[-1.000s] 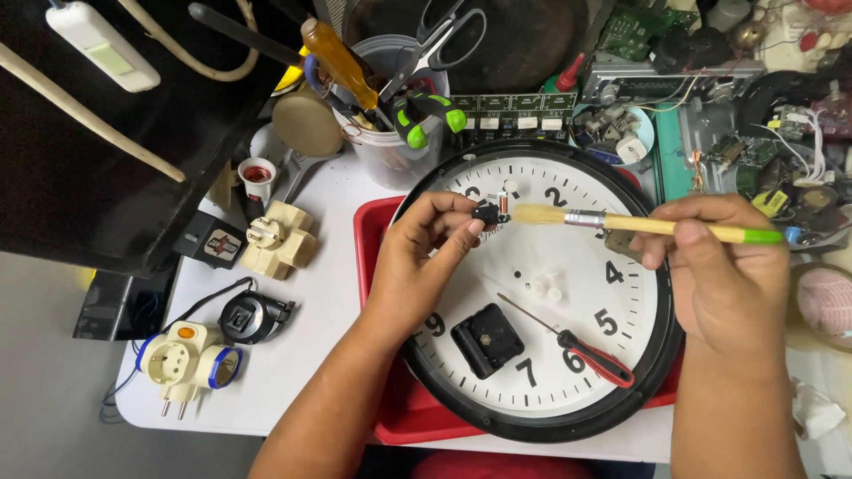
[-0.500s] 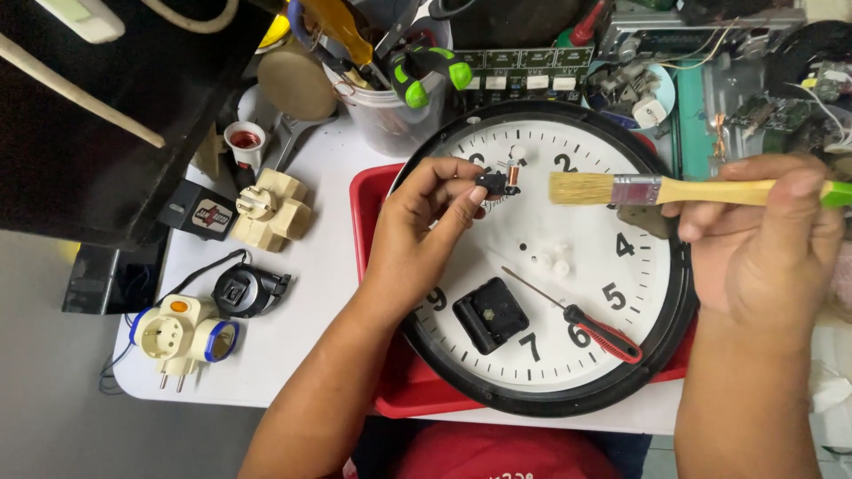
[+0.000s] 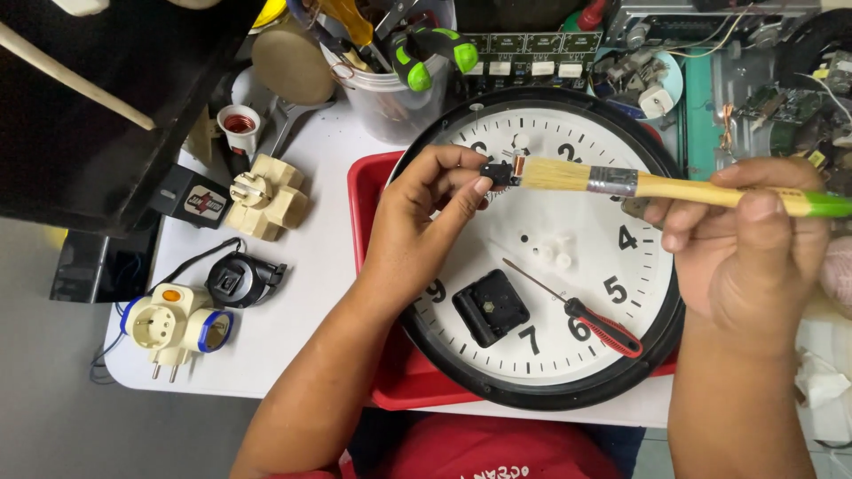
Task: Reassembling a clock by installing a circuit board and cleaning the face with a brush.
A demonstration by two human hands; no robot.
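My left hand (image 3: 424,222) pinches a small black part with a copper coil (image 3: 502,171) above a round wall clock (image 3: 550,248) with a white face and black rim. My right hand (image 3: 754,239) grips a paintbrush (image 3: 639,183) with a yellow and green handle; its pale bristles touch the small part. On the clock face lie a black square movement box (image 3: 491,308), a red-handled screwdriver (image 3: 586,312) and a few small white bits (image 3: 552,250).
The clock rests on a red tray (image 3: 373,200) on a white table (image 3: 302,266). Left of it lie cream plug adapters (image 3: 264,200), a white and blue adapter (image 3: 176,321) and a black round part (image 3: 238,279). A tool cup (image 3: 390,80) and electronics clutter (image 3: 763,80) stand behind.
My right hand has brought the brush leftward, so its bristles now touch the small part held in my left hand. The view has shifted slightly downward.
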